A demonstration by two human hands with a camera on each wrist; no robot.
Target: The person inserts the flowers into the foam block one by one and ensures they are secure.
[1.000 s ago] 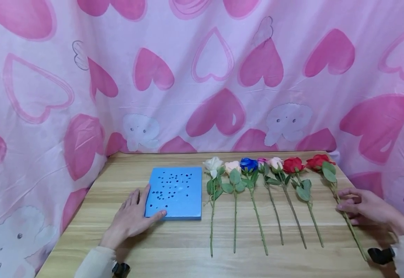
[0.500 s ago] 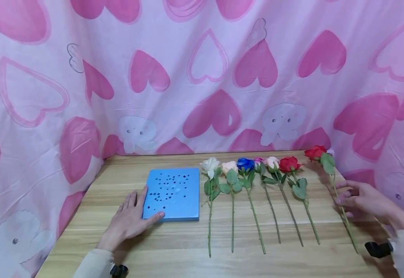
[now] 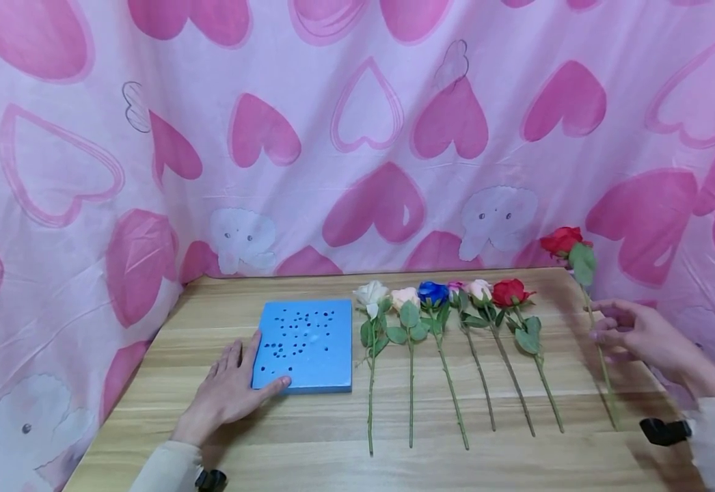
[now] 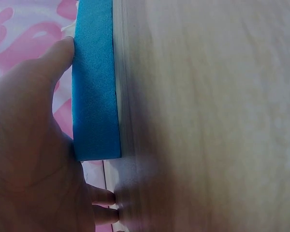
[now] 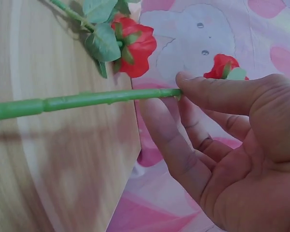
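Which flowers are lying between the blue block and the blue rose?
In the head view, the white rose and the peach rose lie side by side between the blue block and the blue rose.

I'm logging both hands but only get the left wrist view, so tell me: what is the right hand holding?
Observer: The right hand pinches a red rose by its stem.
Operator: Is its bloom lying on the table?
Observer: No, in the head view the bloom shows against the curtain.
Operator: I see only the side of the block. What is its top like?
Observer: It is dotted with small dark holes.
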